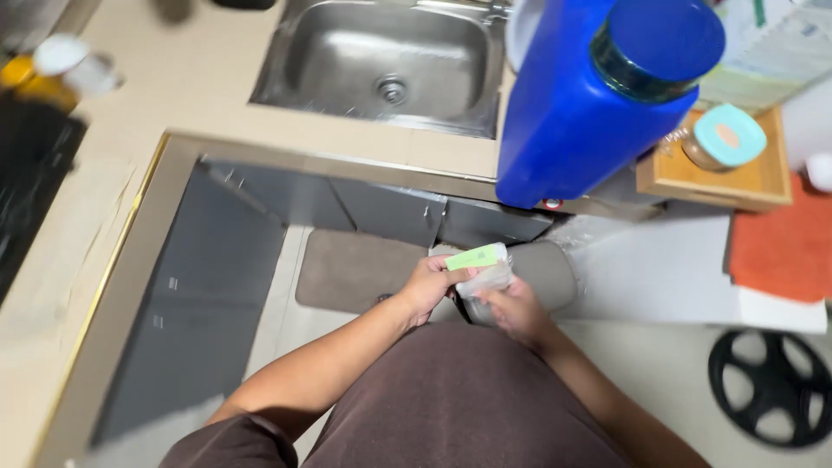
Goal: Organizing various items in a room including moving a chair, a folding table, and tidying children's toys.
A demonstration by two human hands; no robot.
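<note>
Head view, read left to right. At the far left edge of the counter stand blurred bottles, two as far as can be told; one steel sink is set into the counter's back edge, and one large blue jug with a round blue cap stands at the counter's right corner, beside one wooden tray carrying one jar with a pale teal lid. Below, in front of the cabinet fronts, the left hand pinches the top of one small clear packet bearing a green label, while the right hand is closed around its lower part; the packet thus hangs between both hands, over one grey floor mat, clear of any surface. One orange mat and one black wheel-shaped object lie at the right on the floor. Judged risks: the thin film may tear suddenly if the hands pull unevenly, scattering whatever it holds onto the mat; a slack grip would drop the packet. The contents cannot be told.
</note>
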